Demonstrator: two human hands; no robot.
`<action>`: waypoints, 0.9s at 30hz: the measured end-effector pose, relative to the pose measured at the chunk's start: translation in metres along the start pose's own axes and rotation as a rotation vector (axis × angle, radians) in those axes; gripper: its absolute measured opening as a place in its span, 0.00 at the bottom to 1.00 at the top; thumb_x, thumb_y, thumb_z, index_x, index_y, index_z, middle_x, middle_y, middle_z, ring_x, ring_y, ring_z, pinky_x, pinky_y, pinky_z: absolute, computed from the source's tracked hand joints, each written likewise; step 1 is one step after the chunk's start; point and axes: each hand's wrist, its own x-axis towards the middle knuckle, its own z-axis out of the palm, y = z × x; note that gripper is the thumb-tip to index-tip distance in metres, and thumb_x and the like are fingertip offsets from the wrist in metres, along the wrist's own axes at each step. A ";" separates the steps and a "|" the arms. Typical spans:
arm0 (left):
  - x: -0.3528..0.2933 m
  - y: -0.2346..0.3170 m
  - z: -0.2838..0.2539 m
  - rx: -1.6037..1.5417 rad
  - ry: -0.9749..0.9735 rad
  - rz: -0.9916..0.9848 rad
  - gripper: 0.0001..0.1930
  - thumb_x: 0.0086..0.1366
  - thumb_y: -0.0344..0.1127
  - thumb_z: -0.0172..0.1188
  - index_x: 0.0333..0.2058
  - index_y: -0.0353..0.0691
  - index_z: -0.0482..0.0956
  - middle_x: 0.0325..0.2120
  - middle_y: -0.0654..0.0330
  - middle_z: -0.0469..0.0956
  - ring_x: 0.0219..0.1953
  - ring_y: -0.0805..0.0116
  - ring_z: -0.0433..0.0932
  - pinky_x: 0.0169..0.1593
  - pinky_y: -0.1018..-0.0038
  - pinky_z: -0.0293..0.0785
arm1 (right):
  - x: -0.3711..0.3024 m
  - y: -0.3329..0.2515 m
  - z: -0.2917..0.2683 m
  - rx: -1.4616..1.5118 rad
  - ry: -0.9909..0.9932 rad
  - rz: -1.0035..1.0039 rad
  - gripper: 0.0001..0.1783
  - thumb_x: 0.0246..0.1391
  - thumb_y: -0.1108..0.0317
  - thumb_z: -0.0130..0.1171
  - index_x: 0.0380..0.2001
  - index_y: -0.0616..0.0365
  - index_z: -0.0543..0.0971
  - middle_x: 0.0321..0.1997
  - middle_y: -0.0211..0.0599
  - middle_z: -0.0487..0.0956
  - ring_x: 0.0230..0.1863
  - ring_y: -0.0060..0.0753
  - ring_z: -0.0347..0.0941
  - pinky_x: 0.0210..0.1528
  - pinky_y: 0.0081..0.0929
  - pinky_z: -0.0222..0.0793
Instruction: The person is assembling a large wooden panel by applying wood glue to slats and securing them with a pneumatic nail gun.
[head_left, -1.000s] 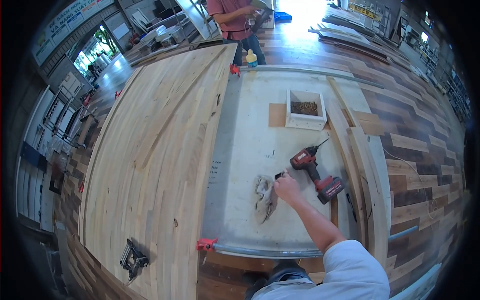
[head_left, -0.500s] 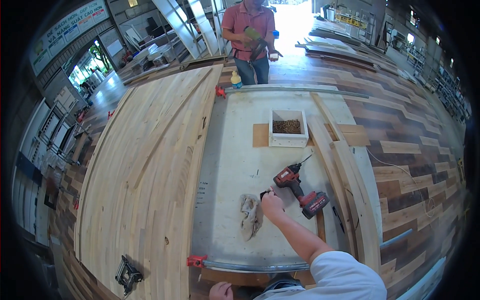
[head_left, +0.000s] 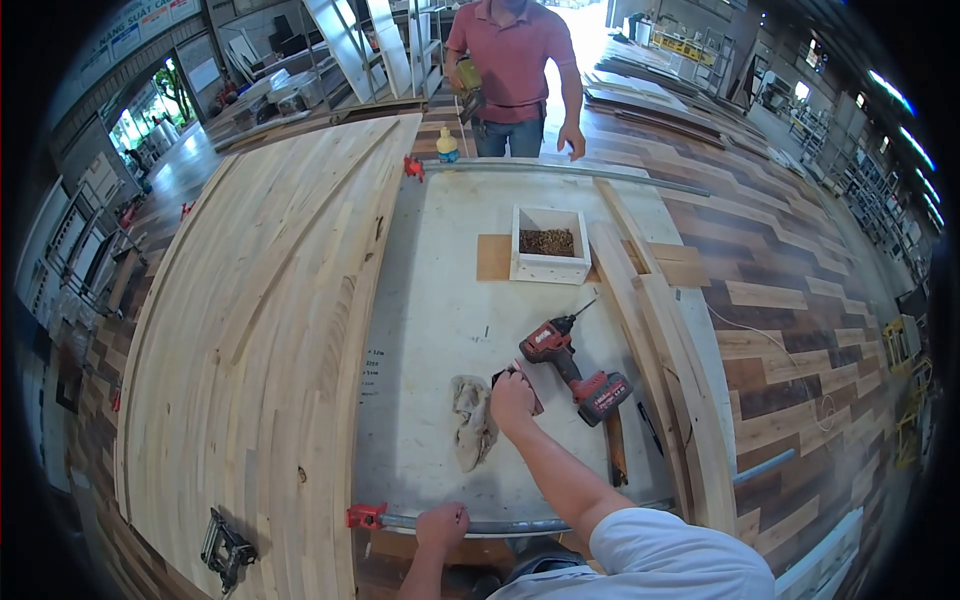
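My right hand (head_left: 513, 402) is closed around a small dark object (head_left: 498, 378) low over the white tabletop (head_left: 430, 300); fingers hide most of it. To its left lies a crumpled, stained cloth (head_left: 470, 424). A red and black cordless drill (head_left: 572, 368) with a long bit rests on its side just to the right. My left hand (head_left: 443, 524) is curled into a fist at the near metal clamp bar (head_left: 510, 525), beside the bar's red clamp end (head_left: 367, 515). Whether anything is inside that fist is hidden.
A large glued wood panel (head_left: 260, 330) fills the left, bearing a black nail gun (head_left: 226, 548). A white box of brown bits (head_left: 549, 268) and long wooden strips (head_left: 665, 370) lie farther right. Beyond the table a co-worker (head_left: 512, 75) holds a green tool (head_left: 468, 80) near a yellow bottle (head_left: 447, 146).
My left hand has come up from the lower edge to the near clamp bar. My right hand stays near the drill. The co-worker's free arm has dropped, and the view has shifted slightly.
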 end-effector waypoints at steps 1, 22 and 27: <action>0.005 -0.001 -0.005 -0.004 -0.009 -0.002 0.11 0.57 0.45 0.56 0.33 0.49 0.83 0.31 0.58 0.82 0.35 0.56 0.80 0.39 0.58 0.75 | 0.000 -0.002 -0.001 0.039 0.023 0.022 0.10 0.54 0.69 0.52 0.38 0.62 0.75 0.41 0.46 0.76 0.41 0.46 0.78 0.40 0.36 0.76; 0.018 -0.003 -0.010 0.095 -0.047 -0.037 0.12 0.56 0.46 0.54 0.32 0.47 0.80 0.32 0.58 0.79 0.37 0.55 0.79 0.40 0.58 0.75 | 0.008 0.017 -0.055 0.379 0.055 -0.006 0.09 0.46 0.67 0.59 0.31 0.60 0.81 0.30 0.49 0.80 0.35 0.52 0.76 0.38 0.42 0.71; 0.022 -0.002 -0.013 0.086 -0.088 -0.030 0.12 0.57 0.46 0.54 0.32 0.46 0.79 0.33 0.58 0.78 0.39 0.56 0.78 0.40 0.57 0.75 | 0.020 0.026 -0.061 0.390 -0.006 -0.028 0.13 0.43 0.63 0.65 0.29 0.62 0.82 0.29 0.47 0.80 0.33 0.47 0.77 0.37 0.37 0.71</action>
